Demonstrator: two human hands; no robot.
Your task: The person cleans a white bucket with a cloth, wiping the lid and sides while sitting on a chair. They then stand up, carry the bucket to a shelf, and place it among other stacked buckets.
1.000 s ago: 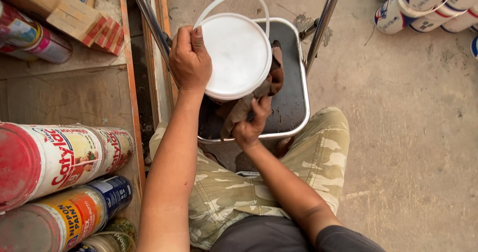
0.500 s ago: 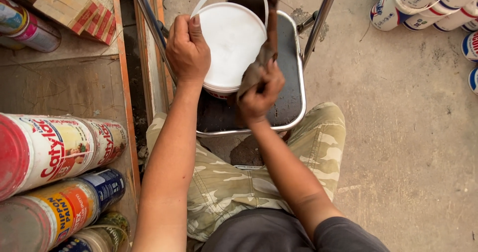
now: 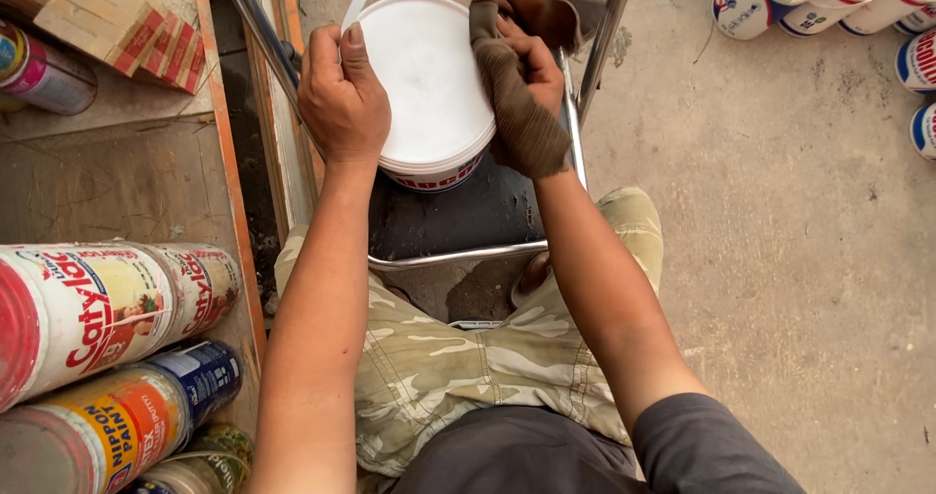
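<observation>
Left hand [image 3: 341, 94] grips white bucket [image 3: 429, 75] by its rim on dark stool [image 3: 468, 216]; right hand [image 3: 531, 65] presses brown rag [image 3: 522, 114] against bucket's side.

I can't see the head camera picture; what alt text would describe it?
Seen from above, a left hand steadies a white lidded bucket on a dark metal-framed stool while the right hand presses a brown cloth against its rim. Paint cans lie nearby.

We see a grey concrete floor [image 3: 780, 289] on the right, wooden shelves [image 3: 127, 177] on the left, daylight over all.
</observation>
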